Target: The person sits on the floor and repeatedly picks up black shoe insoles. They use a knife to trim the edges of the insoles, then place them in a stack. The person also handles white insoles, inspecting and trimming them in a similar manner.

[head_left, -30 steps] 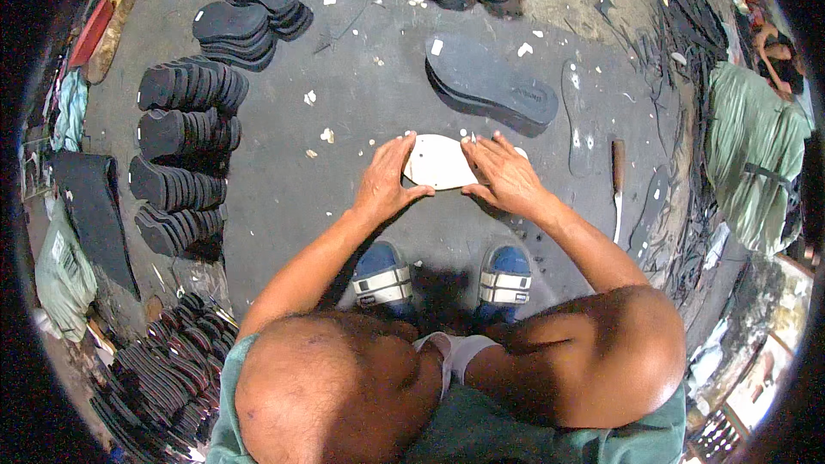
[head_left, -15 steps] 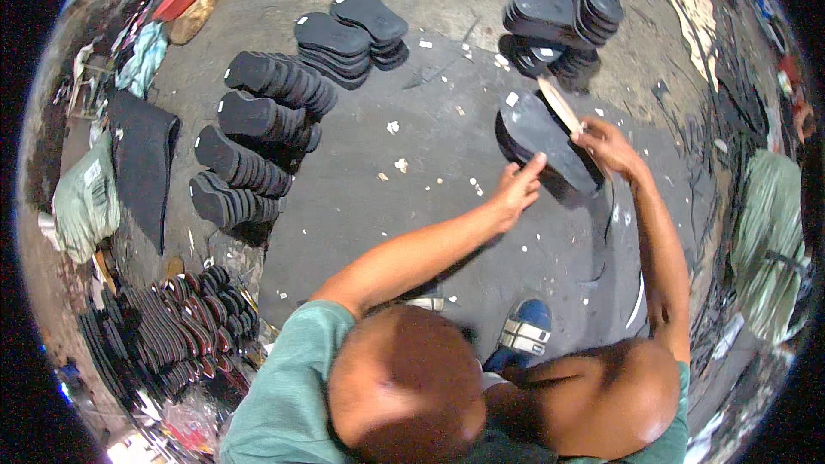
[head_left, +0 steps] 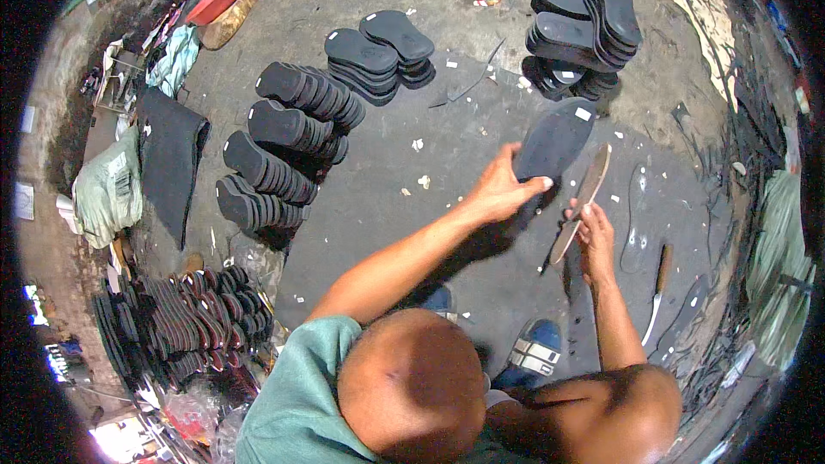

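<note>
My left hand (head_left: pixel 500 187) grips the near end of a black shoe sole (head_left: pixel 557 139), thumb and fingers on opposite edges. The sole is raised at a tilt and has a small white label at its far end. Just to its right, my right hand (head_left: pixel 595 236) is closed around the middle of a thin, sole-shaped brown piece (head_left: pixel 595 170) with a pale edge, turned nearly edge-on. The two pieces are apart. On the dark sheet (head_left: pixel 378 198) to the right of my right hand lies a knife (head_left: pixel 660 288) with a wooden handle.
Rows of stacked black soles (head_left: pixel 279 133) stand at the left, with more stacks (head_left: pixel 361 50) behind and a tall pile (head_left: pixel 608 21) at the far right. Striped soles (head_left: pixel 185 318) sit near left. Sacks (head_left: pixel 778 266) and dark scrap strips line the right side.
The black sole has been lifted and tilted the other way in my left hand. My right hand has drawn the brown piece away from it, nearer to me. The knife now shows.
</note>
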`<state>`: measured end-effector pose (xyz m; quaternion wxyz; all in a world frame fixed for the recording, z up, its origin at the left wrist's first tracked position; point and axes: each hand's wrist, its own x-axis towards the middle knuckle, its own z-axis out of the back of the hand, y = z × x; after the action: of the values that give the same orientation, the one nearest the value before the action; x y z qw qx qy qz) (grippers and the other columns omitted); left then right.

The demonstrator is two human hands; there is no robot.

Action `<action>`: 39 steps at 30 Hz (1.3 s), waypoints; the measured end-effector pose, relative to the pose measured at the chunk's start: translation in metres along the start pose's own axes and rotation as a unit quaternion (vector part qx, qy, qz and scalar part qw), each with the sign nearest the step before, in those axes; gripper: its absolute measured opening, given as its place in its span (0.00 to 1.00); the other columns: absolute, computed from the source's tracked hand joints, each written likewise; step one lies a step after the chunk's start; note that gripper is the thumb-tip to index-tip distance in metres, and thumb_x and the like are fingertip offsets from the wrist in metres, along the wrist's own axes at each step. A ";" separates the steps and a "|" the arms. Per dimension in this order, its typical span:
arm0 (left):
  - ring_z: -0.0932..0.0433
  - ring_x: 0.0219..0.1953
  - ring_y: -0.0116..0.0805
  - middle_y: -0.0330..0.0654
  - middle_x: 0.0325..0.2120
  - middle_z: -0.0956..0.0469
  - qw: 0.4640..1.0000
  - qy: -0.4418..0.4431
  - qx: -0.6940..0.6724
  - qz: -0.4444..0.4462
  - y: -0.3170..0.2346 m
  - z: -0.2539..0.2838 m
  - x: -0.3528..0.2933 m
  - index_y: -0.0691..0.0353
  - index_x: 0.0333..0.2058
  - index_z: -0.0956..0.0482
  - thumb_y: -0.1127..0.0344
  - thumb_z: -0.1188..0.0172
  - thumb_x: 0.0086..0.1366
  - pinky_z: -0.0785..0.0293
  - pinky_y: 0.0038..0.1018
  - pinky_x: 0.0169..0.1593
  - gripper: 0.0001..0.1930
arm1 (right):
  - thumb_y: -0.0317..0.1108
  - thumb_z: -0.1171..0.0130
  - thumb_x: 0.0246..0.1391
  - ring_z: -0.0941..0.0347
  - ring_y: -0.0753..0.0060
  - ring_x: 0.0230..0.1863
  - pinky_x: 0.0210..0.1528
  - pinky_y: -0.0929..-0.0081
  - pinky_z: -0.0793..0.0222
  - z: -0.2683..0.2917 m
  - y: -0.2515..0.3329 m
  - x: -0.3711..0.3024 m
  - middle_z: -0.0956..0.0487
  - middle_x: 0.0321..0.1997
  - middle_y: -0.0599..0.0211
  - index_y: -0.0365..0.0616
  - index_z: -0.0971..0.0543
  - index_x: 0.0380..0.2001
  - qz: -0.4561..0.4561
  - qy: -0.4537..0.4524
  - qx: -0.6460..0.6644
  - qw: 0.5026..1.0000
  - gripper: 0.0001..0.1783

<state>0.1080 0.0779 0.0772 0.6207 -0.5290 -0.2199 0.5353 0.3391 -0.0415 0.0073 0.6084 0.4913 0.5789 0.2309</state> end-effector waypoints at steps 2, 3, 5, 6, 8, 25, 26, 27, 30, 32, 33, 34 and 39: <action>0.26 0.60 0.59 0.66 0.60 0.29 0.965 -0.048 0.227 -0.121 0.002 0.035 -0.008 0.74 0.70 0.43 0.49 0.26 0.59 0.31 0.46 0.65 0.51 | 0.46 0.39 0.68 0.19 0.75 0.50 0.49 0.78 0.24 0.007 0.003 -0.008 0.17 0.56 0.64 0.38 0.28 0.64 0.035 -0.044 0.013 0.998 0.30; 0.29 0.60 0.62 0.64 0.59 0.30 0.950 -0.056 0.278 -0.131 0.003 0.046 -0.014 0.71 0.73 0.47 0.51 0.24 0.55 0.33 0.48 0.65 0.55 | 0.45 0.38 0.68 0.19 0.78 0.49 0.46 0.82 0.25 0.014 0.002 -0.007 0.18 0.57 0.65 0.38 0.28 0.64 0.028 -0.048 0.026 0.998 0.29; 0.30 0.59 0.62 0.61 0.58 0.30 0.911 -0.071 0.390 -0.115 0.049 0.044 -0.017 0.68 0.74 0.50 0.52 0.22 0.53 0.33 0.48 0.63 0.59 | 0.45 0.38 0.68 0.19 0.80 0.48 0.43 0.85 0.26 0.026 -0.010 -0.002 0.18 0.57 0.65 0.37 0.29 0.64 0.022 -0.059 0.003 0.998 0.29; 0.30 0.58 0.61 0.60 0.57 0.30 0.886 -0.080 0.445 -0.104 0.073 0.043 -0.017 0.67 0.75 0.51 0.52 0.21 0.51 0.33 0.49 0.62 0.61 | 0.44 0.38 0.69 0.20 0.81 0.48 0.41 0.86 0.27 0.029 -0.015 0.001 0.18 0.57 0.65 0.37 0.29 0.64 0.020 -0.062 -0.009 0.998 0.29; 0.29 0.56 0.58 0.58 0.55 0.30 0.891 -0.102 0.418 -0.145 0.079 0.035 -0.019 0.66 0.75 0.53 0.52 0.19 0.49 0.33 0.48 0.60 0.64 | 0.43 0.38 0.69 0.20 0.81 0.48 0.36 0.88 0.29 0.031 -0.019 0.000 0.18 0.56 0.65 0.36 0.30 0.65 0.012 -0.071 -0.014 0.997 0.30; 0.17 0.51 0.50 0.53 0.54 0.19 0.811 -0.343 -0.471 0.060 0.137 0.393 0.209 0.70 0.58 0.25 0.53 0.36 0.70 0.22 0.47 0.58 0.27 | 0.46 0.37 0.68 0.22 0.82 0.45 0.38 0.84 0.29 0.040 -0.022 0.009 0.18 0.54 0.71 0.41 0.25 0.62 0.002 -0.090 -0.055 0.994 0.27; 0.17 0.52 0.50 0.53 0.55 0.19 0.806 -0.381 -0.448 0.063 0.144 0.401 0.211 0.70 0.58 0.25 0.55 0.34 0.69 0.23 0.47 0.59 0.27 | 0.47 0.37 0.68 0.22 0.82 0.46 0.38 0.84 0.29 0.041 -0.024 0.013 0.18 0.54 0.71 0.41 0.25 0.63 0.001 -0.089 -0.055 0.994 0.28; 0.17 0.53 0.49 0.52 0.56 0.20 0.801 -0.401 -0.437 0.078 0.148 0.376 0.222 0.70 0.59 0.25 0.56 0.33 0.68 0.24 0.47 0.60 0.28 | 0.46 0.37 0.68 0.22 0.82 0.46 0.39 0.83 0.28 0.049 -0.020 0.008 0.18 0.55 0.70 0.41 0.25 0.63 0.004 -0.104 -0.063 0.993 0.28; 0.17 0.54 0.49 0.53 0.60 0.22 0.782 -0.364 -0.486 0.140 0.131 0.346 0.223 0.70 0.60 0.25 0.60 0.30 0.66 0.25 0.45 0.62 0.28 | 0.46 0.38 0.68 0.22 0.81 0.47 0.42 0.83 0.28 0.059 -0.010 0.007 0.18 0.56 0.69 0.40 0.26 0.63 0.012 -0.125 -0.071 0.990 0.28; 0.17 0.55 0.49 0.54 0.60 0.22 0.793 -0.406 -0.437 0.123 0.149 0.383 0.217 0.70 0.61 0.26 0.60 0.33 0.68 0.26 0.46 0.63 0.28 | 0.46 0.38 0.68 0.22 0.80 0.48 0.44 0.82 0.27 0.051 -0.014 0.014 0.18 0.56 0.69 0.40 0.26 0.63 0.009 -0.104 -0.065 0.992 0.28; 0.18 0.55 0.50 0.54 0.60 0.22 0.793 -0.403 -0.436 0.134 0.150 0.385 0.212 0.70 0.62 0.27 0.60 0.33 0.68 0.27 0.47 0.64 0.28 | 0.46 0.39 0.69 0.22 0.80 0.49 0.47 0.82 0.27 0.048 -0.008 0.014 0.18 0.57 0.68 0.39 0.27 0.64 0.015 -0.089 -0.064 0.994 0.28; 0.18 0.55 0.50 0.54 0.60 0.22 0.793 -0.400 -0.436 0.145 0.152 0.383 0.209 0.70 0.63 0.28 0.60 0.33 0.69 0.29 0.47 0.65 0.29 | 0.45 0.39 0.69 0.22 0.80 0.49 0.47 0.82 0.28 0.049 -0.010 0.014 0.18 0.57 0.68 0.39 0.27 0.64 0.012 -0.089 -0.068 0.994 0.28; 0.22 0.60 0.49 0.56 0.65 0.27 0.787 -0.493 -0.312 0.200 0.137 0.391 0.217 0.78 0.64 0.32 0.62 0.35 0.70 0.26 0.41 0.63 0.32 | 0.45 0.39 0.69 0.23 0.80 0.50 0.46 0.82 0.29 0.051 -0.003 0.017 0.19 0.57 0.67 0.38 0.28 0.65 0.005 -0.071 -0.085 0.994 0.29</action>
<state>-0.2078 0.4189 0.0263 0.1082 -0.3900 -0.5407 0.7375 0.3890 -0.0453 -0.0113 0.6863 0.4559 0.5103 0.2465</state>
